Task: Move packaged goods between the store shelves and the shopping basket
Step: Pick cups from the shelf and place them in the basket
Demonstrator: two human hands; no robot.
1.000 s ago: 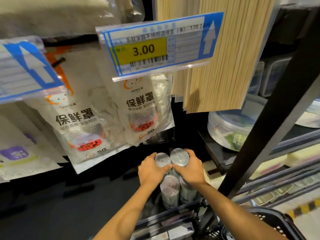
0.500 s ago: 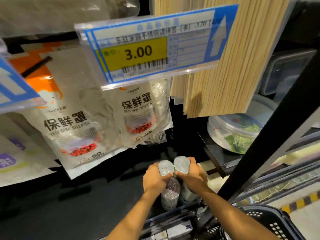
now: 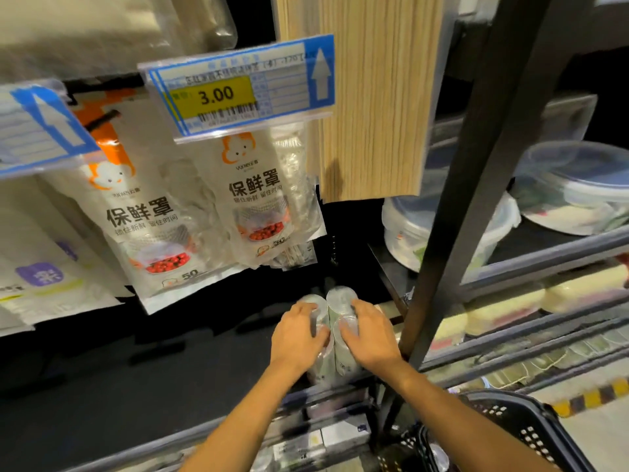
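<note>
Flanking gripped tubes, left fingers face right fingers.

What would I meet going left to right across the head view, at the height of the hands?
Left hand → clear tubes that both hands grip → right hand → black shelf post → yellow packs.

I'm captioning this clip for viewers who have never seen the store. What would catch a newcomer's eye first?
The yellow 3.00 price tag in its blue holder, upper centre, stands out first. Below it, at the lower centre, the left hand and right hand grip a cluster of clear cylindrical packs. White hanging bags with orange logos fill the left, and a black basket sits at the bottom right.
</note>
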